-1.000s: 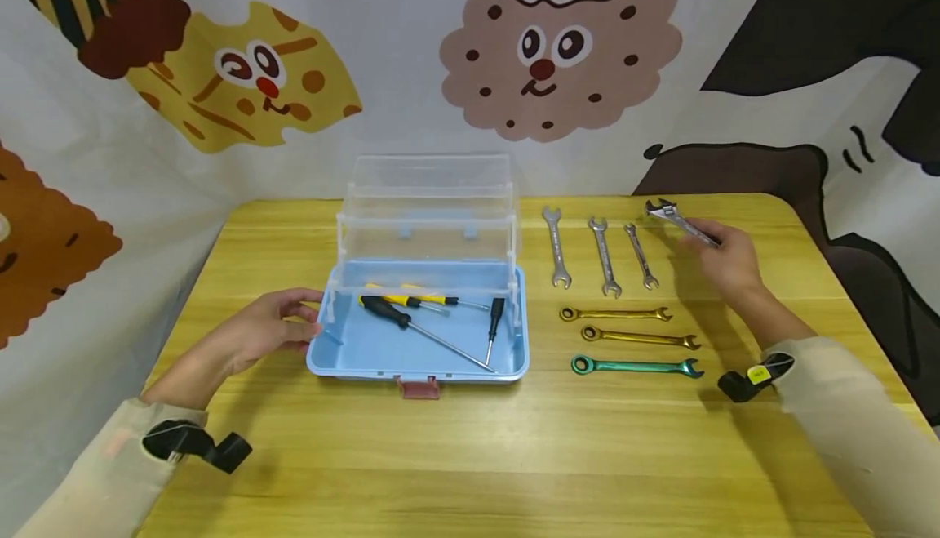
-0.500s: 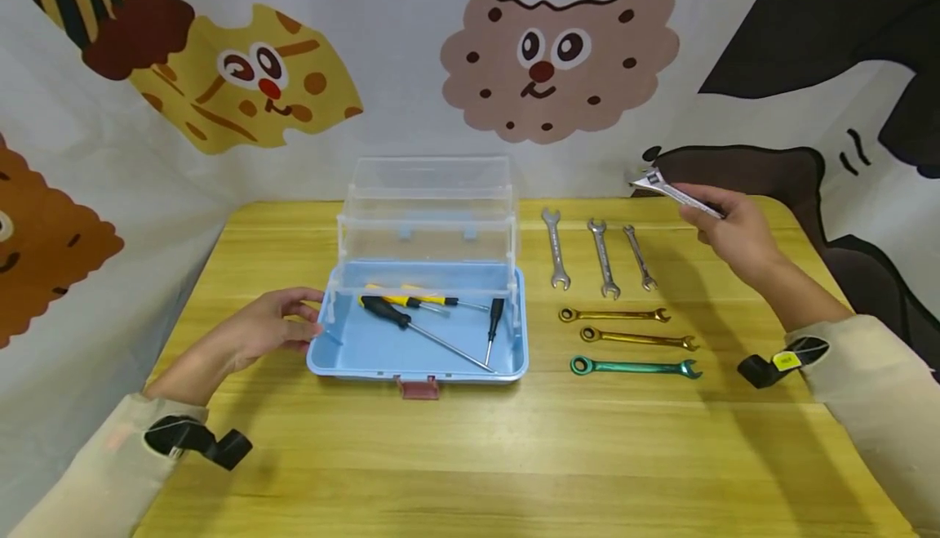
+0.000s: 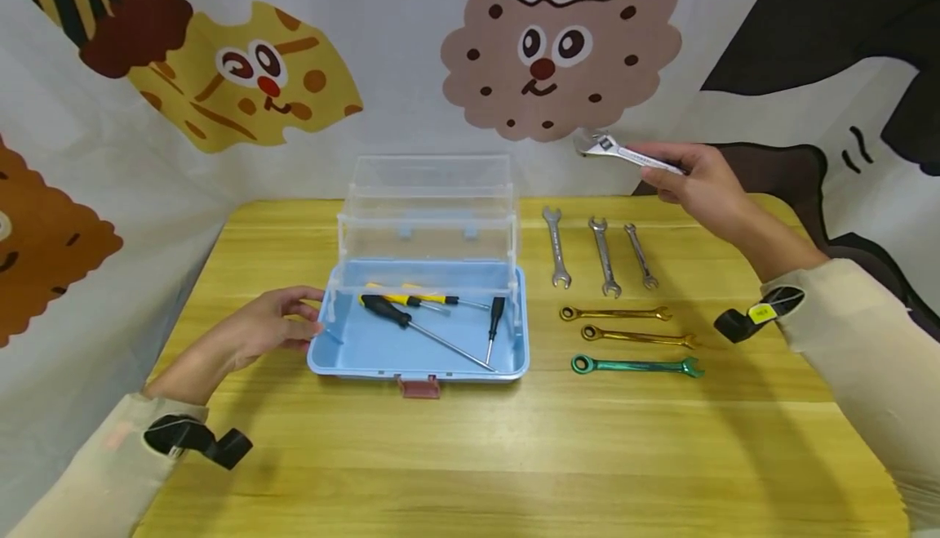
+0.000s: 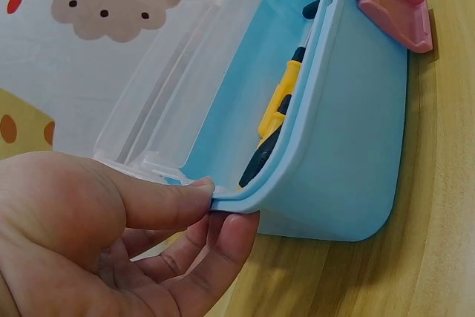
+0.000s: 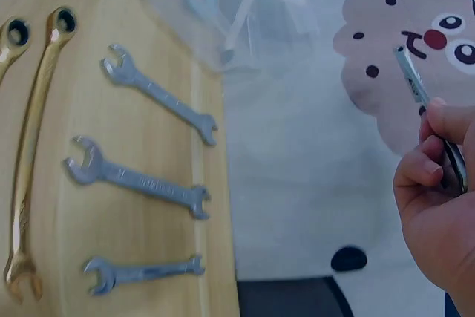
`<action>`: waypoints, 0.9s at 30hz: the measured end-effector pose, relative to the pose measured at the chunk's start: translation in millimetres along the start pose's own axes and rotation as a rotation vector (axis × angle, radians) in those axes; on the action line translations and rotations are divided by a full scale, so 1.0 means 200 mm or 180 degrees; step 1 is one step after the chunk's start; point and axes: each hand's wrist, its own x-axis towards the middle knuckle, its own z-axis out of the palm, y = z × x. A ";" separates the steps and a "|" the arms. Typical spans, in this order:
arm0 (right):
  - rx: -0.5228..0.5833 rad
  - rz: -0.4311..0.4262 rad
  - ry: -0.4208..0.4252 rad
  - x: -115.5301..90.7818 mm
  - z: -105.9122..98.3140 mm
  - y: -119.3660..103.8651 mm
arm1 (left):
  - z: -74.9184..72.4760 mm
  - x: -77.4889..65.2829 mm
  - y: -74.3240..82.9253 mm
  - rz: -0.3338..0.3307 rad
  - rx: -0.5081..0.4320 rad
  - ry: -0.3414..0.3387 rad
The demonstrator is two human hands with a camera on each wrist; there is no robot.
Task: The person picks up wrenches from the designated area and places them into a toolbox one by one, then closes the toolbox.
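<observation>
My right hand (image 3: 701, 187) grips an adjustable wrench (image 3: 624, 153) by its handle, held up above the back edge of the table, its head pointing left. In the right wrist view the wrench (image 5: 410, 76) shows only in part, the fingers covering its handle. At the left end of a blue toolbox (image 3: 323, 358), my left hand (image 3: 268, 330) pinches the rim between thumb and fingers, as the left wrist view shows. Inside the box lie a long black screwdriver (image 3: 385, 309), a small black screwdriver (image 3: 496, 322) and yellow-handled screwdrivers (image 3: 400, 300).
The box's clear lid (image 3: 433, 171) stands raised at the back. Right of the box lie several wrenches: silver open-end ones (image 3: 604, 256), gold ratchet ones (image 3: 639, 335) and a green one (image 3: 635, 366). A pink latch (image 3: 419, 389) hangs at the box's front. Behind the table hangs a printed cloth (image 3: 404, 56).
My right hand has lifted the adjustable wrench from the table's back right and carried it up and left. The left hand stays at the toolbox rim.
</observation>
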 end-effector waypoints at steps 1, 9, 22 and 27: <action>0.0031 -0.0004 -0.0026 0.02 0.01 -0.01 | 0.00 0.00 0.00 -0.0003 0.0008 0.0003; 0.0278 -0.0020 -0.0283 0.14 0.15 -0.12 | 0.00 0.01 0.02 -0.0012 0.0015 -0.0031; 0.0125 -0.0226 -0.0732 0.34 0.40 -0.28 | 0.00 0.00 0.01 -0.0007 -0.0033 -0.0041; 0.0152 -0.0202 -0.0903 0.41 0.48 -0.36 | 0.00 0.00 0.01 -0.0017 -0.0031 -0.0027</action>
